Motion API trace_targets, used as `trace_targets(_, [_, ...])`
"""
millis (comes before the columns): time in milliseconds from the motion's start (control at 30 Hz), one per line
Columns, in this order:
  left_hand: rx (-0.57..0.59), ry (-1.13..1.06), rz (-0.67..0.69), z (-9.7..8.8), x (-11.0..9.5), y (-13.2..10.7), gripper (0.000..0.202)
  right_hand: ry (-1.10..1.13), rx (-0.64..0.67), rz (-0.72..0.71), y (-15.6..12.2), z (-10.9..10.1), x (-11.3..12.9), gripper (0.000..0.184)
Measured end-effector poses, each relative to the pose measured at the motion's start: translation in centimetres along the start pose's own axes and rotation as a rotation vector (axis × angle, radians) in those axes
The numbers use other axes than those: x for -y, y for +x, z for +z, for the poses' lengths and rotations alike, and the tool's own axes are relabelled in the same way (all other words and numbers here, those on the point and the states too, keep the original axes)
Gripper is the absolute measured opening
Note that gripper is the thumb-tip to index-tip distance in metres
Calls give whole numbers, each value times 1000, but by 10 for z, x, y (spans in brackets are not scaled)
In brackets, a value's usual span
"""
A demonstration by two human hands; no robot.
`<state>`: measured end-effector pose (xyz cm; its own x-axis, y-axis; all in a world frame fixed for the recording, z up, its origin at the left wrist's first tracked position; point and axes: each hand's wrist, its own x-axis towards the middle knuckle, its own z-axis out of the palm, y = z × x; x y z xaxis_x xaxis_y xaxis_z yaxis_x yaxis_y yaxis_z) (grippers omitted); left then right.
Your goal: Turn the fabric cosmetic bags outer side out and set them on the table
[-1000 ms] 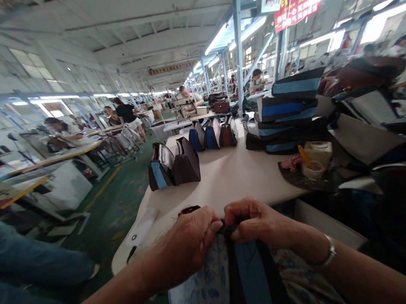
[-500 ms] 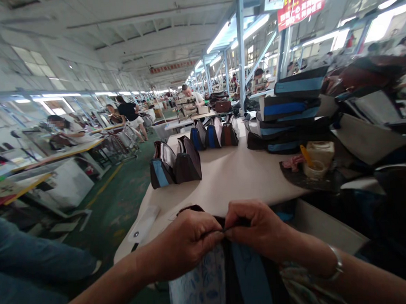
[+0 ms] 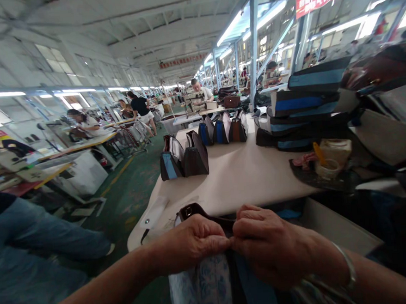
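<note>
My left hand (image 3: 192, 243) and my right hand (image 3: 270, 247) are pinched together, thumbs touching, on the top edge of a dark bag with a blue stripe (image 3: 249, 290) in my lap. Both hands are closed on it. A brown strap loop (image 3: 189, 211) of the bag arches up just behind my left hand. Pale blue-patterned fabric (image 3: 203, 288) hangs below my left hand. A silver bracelet sits on my right wrist.
A long cream table (image 3: 239, 172) runs ahead, bearing two upright bags (image 3: 184, 158), several more farther back (image 3: 222, 131), a stack of blue-striped pieces (image 3: 304, 108) and a glue pot (image 3: 324, 166) at right. A seated person's jeans (image 3: 39, 247) are at left. Other workers sit at machines.
My hands have pressed closer together on the bag's edge, and more of the brown strap loop shows. The view has shifted left and tilted down a little.
</note>
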<state>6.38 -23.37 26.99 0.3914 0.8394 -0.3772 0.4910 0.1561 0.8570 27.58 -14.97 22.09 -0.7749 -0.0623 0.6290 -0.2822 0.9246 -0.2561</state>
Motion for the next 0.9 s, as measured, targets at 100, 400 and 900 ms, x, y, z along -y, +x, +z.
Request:
trace_targets(100, [-20, 171, 109, 2, -9, -8, 36, 496, -147, 291, 1, -7, 1, 24])
trace_targets(400, [-76, 647, 446, -12, -38, -14, 26, 468, 184, 355, 35, -48, 4, 16])
trace_targets(900, [7, 253, 136, -24, 11, -32, 36, 802, 175, 527, 12, 11, -33, 39])
